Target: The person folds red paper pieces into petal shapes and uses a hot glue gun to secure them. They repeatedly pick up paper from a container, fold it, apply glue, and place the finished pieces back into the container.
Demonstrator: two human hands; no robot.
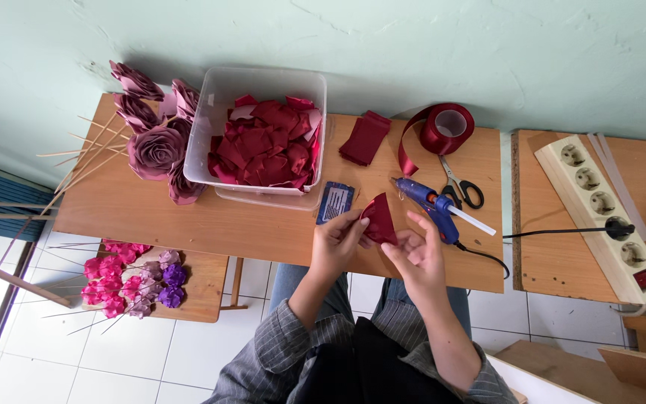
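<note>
I am watching both hands working over the near edge of the wooden tabletop (188, 217). The left hand (336, 241) is pinching the folded dark red ribbon piece (380, 218) between thumb and fingertips, fingers closed on its left edge. The right hand (418, 254) is lying half open just under the ribbon's right edge, its fingers curled loosely; whether it is actually gripping the fabric I cannot tell from here.

The risk I am seeing sits just beyond the right fingers: the blue glue gun (429, 202) is lying plugged in, its cord running to the power strip (603, 213), and its nozzle end is close to the ribbon. A careless reach could be meeting hot metal or dragging the cord. The fold itself is being held by a light pinch, so it could be springing open. The scissors (459, 185) are lying just past the gun, and the clear tub of cut red pieces (263, 142) is standing beyond the left fingers.
</note>
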